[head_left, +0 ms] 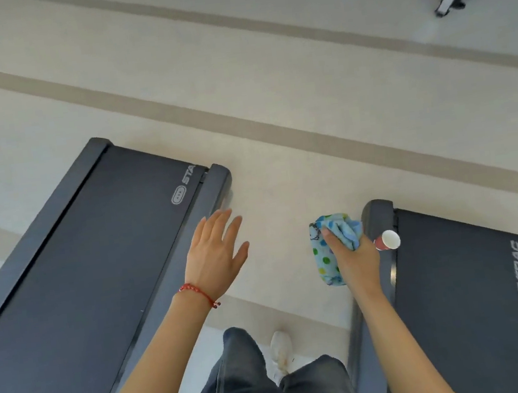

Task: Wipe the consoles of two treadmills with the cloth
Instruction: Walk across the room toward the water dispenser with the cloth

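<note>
We looked down between two treadmills: the left treadmill point(72, 252) ran its dark belt across the lower left of the view, and the right treadmill point(479, 300) lay at the lower right, both showing only their rear decks. No console appeared anywhere in the view, so we judged that no wiping was under way at that moment; the step in hand looked like walking along the pale floor point(271, 96) between the machines, one white shoe point(281, 350) forward.

Our left hand point(214, 254) was spread, fingers straight and slightly apart, holding nothing, poised over the inner rail of the left treadmill; we could not tell whether it touched it. A red bracelet point(198, 293) sat on that wrist. Our right hand point(353, 256) was curled round the cloth point(332, 246), a bunched blue towel with coloured dots, held above the floor just beside the right treadmill's rear corner. A small red-and-white cylinder point(388, 239) showed at the same hand; what it was we could not make out.

The next move, in our judgement, called for turning towards a console and bringing the cloth up to it.
</note>
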{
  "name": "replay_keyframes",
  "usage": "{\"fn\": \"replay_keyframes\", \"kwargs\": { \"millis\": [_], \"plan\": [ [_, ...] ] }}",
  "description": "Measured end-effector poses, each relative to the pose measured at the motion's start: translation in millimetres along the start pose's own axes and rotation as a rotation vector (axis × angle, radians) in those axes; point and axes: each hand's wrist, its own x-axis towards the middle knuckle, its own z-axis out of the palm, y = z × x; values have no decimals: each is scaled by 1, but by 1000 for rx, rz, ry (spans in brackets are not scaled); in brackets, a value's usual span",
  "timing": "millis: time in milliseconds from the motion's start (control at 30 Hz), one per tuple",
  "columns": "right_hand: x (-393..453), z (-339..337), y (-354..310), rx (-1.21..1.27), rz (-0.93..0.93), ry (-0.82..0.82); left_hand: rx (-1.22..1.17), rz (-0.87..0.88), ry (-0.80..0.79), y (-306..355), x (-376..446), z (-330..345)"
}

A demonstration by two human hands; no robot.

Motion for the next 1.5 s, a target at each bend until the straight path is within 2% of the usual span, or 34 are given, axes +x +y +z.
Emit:
{"fn": "replay_keyframes", "kwargs": {
  "millis": [233, 733, 1000, 1300, 1500],
  "plan": [
    [82, 11, -29, 16, 1, 65, -8, 54, 5, -13, 100, 15],
    [319, 107, -149, 17, -5, 90, 18, 160, 28, -77, 395, 26],
    [452, 101, -197, 46, 11, 106, 14, 122, 33, -67, 528, 48],
    [619, 88, -288, -22, -77, 9, 47, -4, 27, -46, 669, 57],
    [702, 110, -327, -39, -77, -24, 36, -80, 7, -57, 742, 59]
  ]
}}
